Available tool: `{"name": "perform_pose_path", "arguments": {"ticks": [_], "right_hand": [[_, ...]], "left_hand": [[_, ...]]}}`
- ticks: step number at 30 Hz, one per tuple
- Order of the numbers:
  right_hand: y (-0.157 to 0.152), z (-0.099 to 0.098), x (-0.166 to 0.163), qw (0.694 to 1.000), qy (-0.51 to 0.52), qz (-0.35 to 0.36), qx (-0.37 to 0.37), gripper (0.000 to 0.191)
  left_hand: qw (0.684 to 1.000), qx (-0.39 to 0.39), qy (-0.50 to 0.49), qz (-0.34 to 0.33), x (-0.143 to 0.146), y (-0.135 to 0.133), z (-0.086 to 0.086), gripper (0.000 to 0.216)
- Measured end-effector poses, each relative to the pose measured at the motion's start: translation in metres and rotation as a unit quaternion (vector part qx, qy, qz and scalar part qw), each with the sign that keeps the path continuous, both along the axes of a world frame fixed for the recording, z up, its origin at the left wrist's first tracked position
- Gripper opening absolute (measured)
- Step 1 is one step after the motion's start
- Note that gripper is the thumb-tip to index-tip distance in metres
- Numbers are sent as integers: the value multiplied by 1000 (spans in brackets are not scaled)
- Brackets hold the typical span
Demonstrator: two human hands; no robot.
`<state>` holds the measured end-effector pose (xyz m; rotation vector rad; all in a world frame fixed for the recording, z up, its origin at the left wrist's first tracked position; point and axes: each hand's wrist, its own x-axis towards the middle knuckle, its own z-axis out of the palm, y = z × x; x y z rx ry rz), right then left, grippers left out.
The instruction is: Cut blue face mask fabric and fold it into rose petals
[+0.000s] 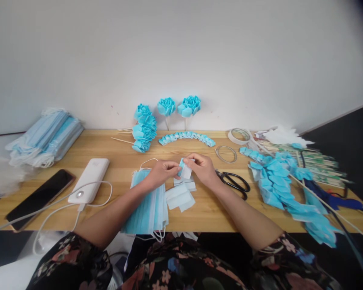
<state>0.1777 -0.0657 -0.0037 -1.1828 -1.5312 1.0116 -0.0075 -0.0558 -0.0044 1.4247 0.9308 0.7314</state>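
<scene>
My left hand (161,172) and my right hand (202,167) meet above the middle of the wooden table (115,141). Both pinch a small folded piece of blue and white mask fabric (185,169) between their fingertips. Under the hands lie cut white fabric pieces (180,196). A blue face mask (148,209) lies flat below my left forearm, near the front edge. Black scissors (234,182) rest just right of my right wrist.
Blue fabric flowers on sticks (166,106) lean on the wall, with a row of folded blue pieces (186,137) in front. A mask stack (45,137), a phone (39,197) and a white power bank (89,179) lie left. Tape (238,135) and a heap of folded blue pieces (278,181) lie right.
</scene>
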Motion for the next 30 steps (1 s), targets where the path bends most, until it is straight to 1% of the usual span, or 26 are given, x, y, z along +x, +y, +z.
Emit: {"name": "perform_pose_path", "arguments": {"ticks": [7,10,14,18,25,28,30], "right_hand": [[0,1,-1,1000,-5,-8,2,33],[0,1,-1,1000,4,7,-7,31],[0,1,-1,999,-11,39,-5,28],[0,1,-2,999,-36,27,4,24],[-3,0,-4,998,-40,20,32,22],[-1,1,-2,997,-47,23,59,22],[2,8,4,996,-39,2,79,23]], "left_hand": [[1000,-4,12,-1,-1,0,-2,29],[1000,-12,9,7,0,-1,0,28],[1000,2,23,18,1,-3,2,26],[999,16,29,18,1,-2,-1,23],[1000,25,-6,8,1,0,-7,24],[1000,17,-14,13,1,-1,-3,28],[999,9,-13,30,0,-2,1,28]]}}
